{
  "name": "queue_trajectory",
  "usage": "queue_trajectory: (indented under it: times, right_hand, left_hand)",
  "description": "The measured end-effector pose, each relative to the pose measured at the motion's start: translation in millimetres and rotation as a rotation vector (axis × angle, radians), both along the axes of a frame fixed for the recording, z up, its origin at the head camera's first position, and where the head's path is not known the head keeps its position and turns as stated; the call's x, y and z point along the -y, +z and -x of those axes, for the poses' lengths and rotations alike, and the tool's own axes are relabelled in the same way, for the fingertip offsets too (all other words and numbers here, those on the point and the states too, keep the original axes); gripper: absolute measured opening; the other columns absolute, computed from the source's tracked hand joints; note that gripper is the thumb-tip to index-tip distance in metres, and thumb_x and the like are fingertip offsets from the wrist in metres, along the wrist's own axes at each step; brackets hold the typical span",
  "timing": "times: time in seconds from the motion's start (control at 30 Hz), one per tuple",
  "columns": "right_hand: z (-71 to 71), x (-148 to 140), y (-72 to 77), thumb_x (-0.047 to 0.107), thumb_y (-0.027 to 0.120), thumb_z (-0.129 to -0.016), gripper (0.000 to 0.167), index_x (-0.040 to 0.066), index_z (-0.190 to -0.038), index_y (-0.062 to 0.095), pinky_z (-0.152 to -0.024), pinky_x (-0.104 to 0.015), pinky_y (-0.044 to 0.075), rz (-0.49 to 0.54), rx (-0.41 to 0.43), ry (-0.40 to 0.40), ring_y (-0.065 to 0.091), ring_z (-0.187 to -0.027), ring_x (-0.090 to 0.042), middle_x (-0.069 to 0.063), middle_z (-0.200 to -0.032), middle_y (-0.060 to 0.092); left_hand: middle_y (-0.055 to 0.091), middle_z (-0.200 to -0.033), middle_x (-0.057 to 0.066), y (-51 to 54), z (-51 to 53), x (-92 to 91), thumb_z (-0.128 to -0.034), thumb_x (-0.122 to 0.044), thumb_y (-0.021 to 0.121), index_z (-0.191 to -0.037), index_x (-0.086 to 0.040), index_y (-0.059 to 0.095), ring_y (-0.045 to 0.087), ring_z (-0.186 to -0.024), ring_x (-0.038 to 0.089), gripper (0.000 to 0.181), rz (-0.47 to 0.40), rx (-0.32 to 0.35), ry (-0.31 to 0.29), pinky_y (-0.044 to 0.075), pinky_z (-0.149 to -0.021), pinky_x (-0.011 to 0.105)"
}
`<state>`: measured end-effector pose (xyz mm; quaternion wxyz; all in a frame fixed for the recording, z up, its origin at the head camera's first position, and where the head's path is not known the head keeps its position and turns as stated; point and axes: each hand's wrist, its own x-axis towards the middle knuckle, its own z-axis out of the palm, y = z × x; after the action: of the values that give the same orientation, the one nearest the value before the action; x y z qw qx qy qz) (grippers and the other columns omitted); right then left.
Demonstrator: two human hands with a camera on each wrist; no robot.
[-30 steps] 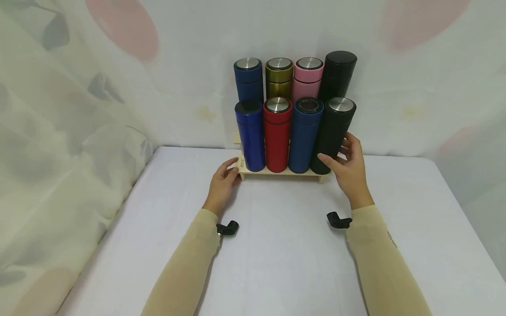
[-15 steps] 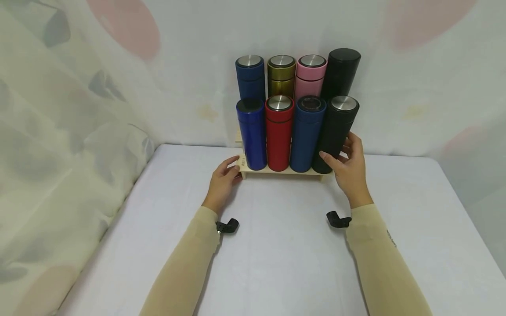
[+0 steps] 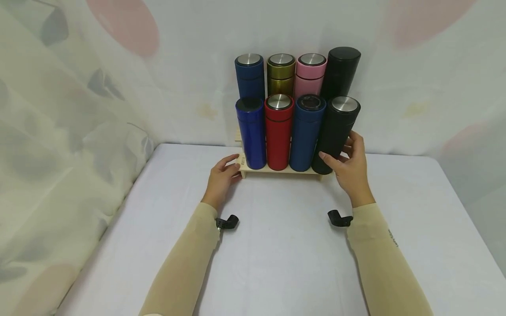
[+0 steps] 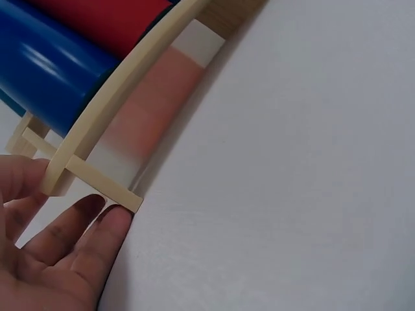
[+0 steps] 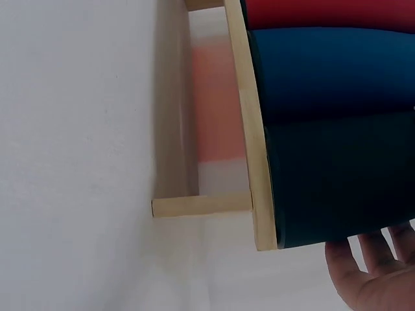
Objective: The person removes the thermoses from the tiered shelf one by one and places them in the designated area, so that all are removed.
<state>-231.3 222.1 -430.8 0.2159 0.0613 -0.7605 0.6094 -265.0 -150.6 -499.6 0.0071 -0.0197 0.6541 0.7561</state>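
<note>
One person's left hand (image 3: 222,181) is pinching a two-tier wooden rack (image 5: 255,136) by its end, apparently steadying it; the right hand (image 3: 349,171) is gripping a silver-topped black flask (image 3: 335,136), seemingly aligning it with three front-row flasks (image 3: 278,142), while four back-row flasks (image 3: 281,83) are standing behind.

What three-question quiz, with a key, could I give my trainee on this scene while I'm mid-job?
1. Which hand grips the wooden rack, and which holds the black front-row flask?
2. True or false: the red flask stands between two blue flasks in the front row.
3. How many back-row flasks show: A) three, B) four, C) five?

Key:
1. The left hand grips the rack; the right hand holds the flask.
2. True.
3. B.
</note>
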Motion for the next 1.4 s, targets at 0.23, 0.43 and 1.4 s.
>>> queue_trajectory:
  times: [0.23,0.43,1.4]
  right_hand:
    - [-0.7,-4,2.6,0.005,0.089,-0.089,0.087,0.014,-0.162,0.041,-0.097,-0.034,0.055,0.011,-0.002,-0.016,0.057,-0.121,-0.022,-0.009,-0.139,0.053]
    - [-1.2,-14,2.2,0.009,0.089,-0.091,0.087,0.017,-0.162,0.040,-0.097,-0.034,0.054,-0.021,0.013,-0.051,0.057,-0.121,-0.021,-0.007,-0.140,0.053]
    - [1.1,-64,-18.4,0.009,0.088,-0.093,0.081,0.026,-0.158,0.044,-0.102,-0.033,0.054,0.073,0.040,-0.206,0.059,-0.124,-0.021,-0.001,-0.140,0.053]
  left_hand:
    - [0.067,-0.137,0.025,0.3,1.3,0.7,-0.1101,-0.008,0.066,-0.152,-0.007,0.064,0.070,-0.117,0.034,0.042,0.006,-0.024,-0.029,0.060,-0.102,0.046]
    - [0.067,-0.138,0.023,-2.9,1.4,0.7,-0.1120,-0.011,0.064,-0.154,-0.010,0.062,0.069,-0.121,0.032,0.042,0.045,-0.043,-0.037,0.060,-0.103,0.044]
    - [0.065,-0.141,0.021,-7.6,-2.7,-0.9,-0.1143,-0.012,0.060,-0.156,-0.014,0.061,0.066,-0.126,0.032,0.041,0.120,-0.080,-0.023,0.060,-0.102,0.041]
